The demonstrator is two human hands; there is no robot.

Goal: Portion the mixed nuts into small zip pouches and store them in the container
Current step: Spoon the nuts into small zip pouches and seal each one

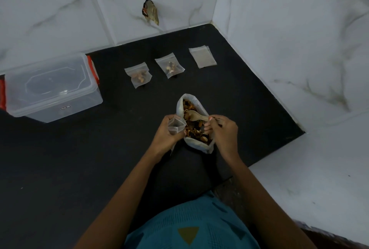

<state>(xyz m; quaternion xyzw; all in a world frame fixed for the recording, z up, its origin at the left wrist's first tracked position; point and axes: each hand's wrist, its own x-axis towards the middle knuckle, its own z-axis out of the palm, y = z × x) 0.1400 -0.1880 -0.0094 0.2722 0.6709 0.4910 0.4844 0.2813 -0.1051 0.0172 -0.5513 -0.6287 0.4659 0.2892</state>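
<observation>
Grip: left hand (168, 131) curled round an empty zip pouch (175, 124), held upright just beside the mouth of the nut bag. Right hand (223, 129) pinches the handle of a small wooden spoon (194, 115), whose bowl lies over the nuts.

Layout, large to small:
- Black counter (79, 159) in a tiled corner; all items rest on it.
- Clear container (54, 87) with red latches, far left, well apart from the hands. The lid appears to be on, and we see no pouches inside.
- Open white bag (199, 146) between the hands, with the mixed nuts (191, 105) near its rim.
- Flat stack of spare pouches (202, 58) towards the back right.
- Two filled pouches, (138, 75) and (169, 67), lie side by side behind the bag.

Judgement: third portion in hand, scoop stage. We cannot tell whether the spoon is loaded.

Method note for this step:
- We would spread the pouch mouth wide with the left thumb and fingers.
- We would keep the pouch over or touching the bag rim, so strays fall back into the bag.
- We would lift a level scoop rather than a heaped one.
- We would match the fill to the two done pouches, leaving the zip strip free to seal.
</observation>
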